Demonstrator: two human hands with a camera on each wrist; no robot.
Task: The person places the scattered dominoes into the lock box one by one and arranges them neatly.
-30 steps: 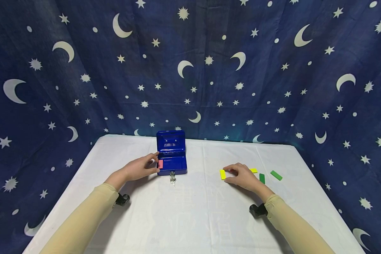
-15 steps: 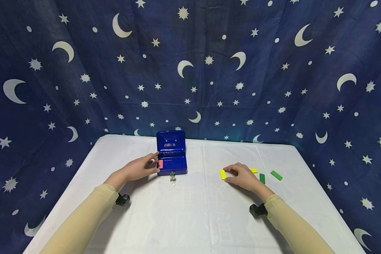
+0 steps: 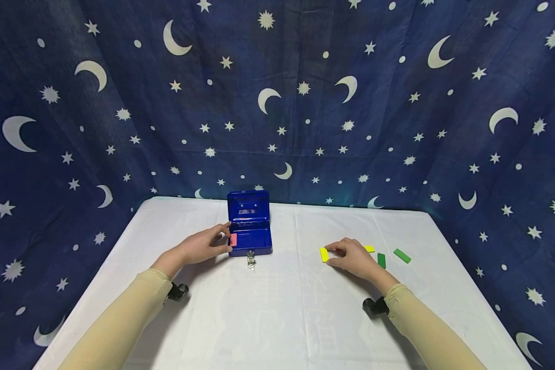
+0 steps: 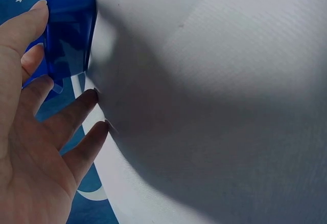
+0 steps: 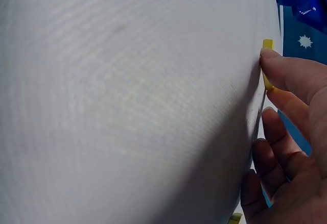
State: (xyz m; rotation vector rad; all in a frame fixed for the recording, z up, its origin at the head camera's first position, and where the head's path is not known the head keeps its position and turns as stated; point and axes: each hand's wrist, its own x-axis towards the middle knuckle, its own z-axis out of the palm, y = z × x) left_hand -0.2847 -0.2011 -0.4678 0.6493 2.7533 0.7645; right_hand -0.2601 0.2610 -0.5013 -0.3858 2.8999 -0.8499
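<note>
We found the yellow block [image 3: 324,255] at nine o'clock from the right hand [image 3: 353,257], pinched between thumb and forefinger; the left hand [image 3: 202,245] held the blue box [image 3: 262,251], at its three o'clock.

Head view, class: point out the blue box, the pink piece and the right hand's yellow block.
Blue box [image 3: 255,238]: head view, bare inside floor.
Pink piece [image 3: 233,240]: head view, visible face.
Yellow block [image 3: 324,255]: head view, visible face.

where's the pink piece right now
In the head view, the pink piece is at the left end of the open blue box, right beside the left hand.
</note>
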